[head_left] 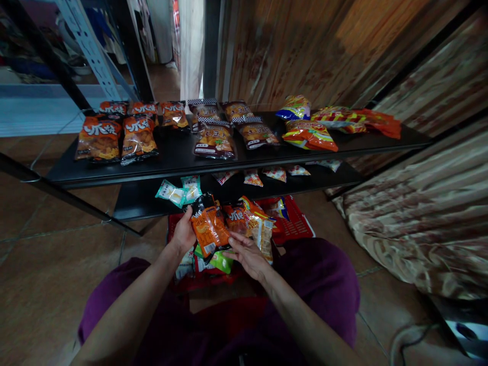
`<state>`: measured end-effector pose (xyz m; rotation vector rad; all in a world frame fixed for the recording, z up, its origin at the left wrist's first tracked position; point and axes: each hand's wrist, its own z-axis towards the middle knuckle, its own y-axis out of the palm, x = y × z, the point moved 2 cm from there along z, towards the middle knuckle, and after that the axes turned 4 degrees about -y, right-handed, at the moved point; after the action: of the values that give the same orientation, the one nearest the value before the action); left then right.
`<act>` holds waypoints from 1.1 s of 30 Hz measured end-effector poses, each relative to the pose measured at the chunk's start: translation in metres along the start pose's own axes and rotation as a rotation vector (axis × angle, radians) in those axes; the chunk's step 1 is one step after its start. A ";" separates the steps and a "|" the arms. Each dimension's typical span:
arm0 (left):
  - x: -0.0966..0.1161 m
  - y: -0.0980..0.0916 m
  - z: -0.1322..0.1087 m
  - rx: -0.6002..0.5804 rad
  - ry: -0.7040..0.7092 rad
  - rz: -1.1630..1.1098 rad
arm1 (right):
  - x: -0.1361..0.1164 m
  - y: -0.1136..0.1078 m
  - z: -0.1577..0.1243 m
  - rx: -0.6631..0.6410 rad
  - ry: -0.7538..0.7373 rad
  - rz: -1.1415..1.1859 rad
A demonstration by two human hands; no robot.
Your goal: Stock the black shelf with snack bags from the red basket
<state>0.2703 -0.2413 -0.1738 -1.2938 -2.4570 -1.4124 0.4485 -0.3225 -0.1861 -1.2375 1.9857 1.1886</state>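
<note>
Between my two hands is an orange and black snack bag (210,229), its printed back turned up. My left hand (185,233) grips the bag's left side. On the lower right edge my right hand (247,254) pinches the same bag, fingers closed at its corner. Underneath, a red basket (295,223) holds several packs. Among them are another orange and black bag (235,218), a clear and yellow snack bag (261,231) and a green pack (222,262). My hands partly cover the basket's contents.
A black shelf (171,165) carries orange snack bags (99,137), brown potato chip bags (214,138) and colourful bags (308,134). The lower shelf (137,198) has small teal packets (171,193) and several small bags (274,174). A patterned curtain (404,223) hangs on the right.
</note>
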 end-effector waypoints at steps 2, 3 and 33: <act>0.002 0.003 -0.002 0.013 -0.011 0.003 | -0.002 0.002 -0.002 0.000 0.000 0.029; 0.003 0.004 -0.003 0.013 -0.017 0.006 | -0.004 0.003 -0.003 -0.008 -0.002 0.034; 0.019 0.008 -0.009 0.220 0.300 0.345 | -0.009 -0.006 0.011 0.076 0.071 0.085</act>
<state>0.2597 -0.2338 -0.1554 -1.2720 -2.0122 -1.1216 0.4571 -0.3100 -0.1869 -1.1838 2.1340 1.1117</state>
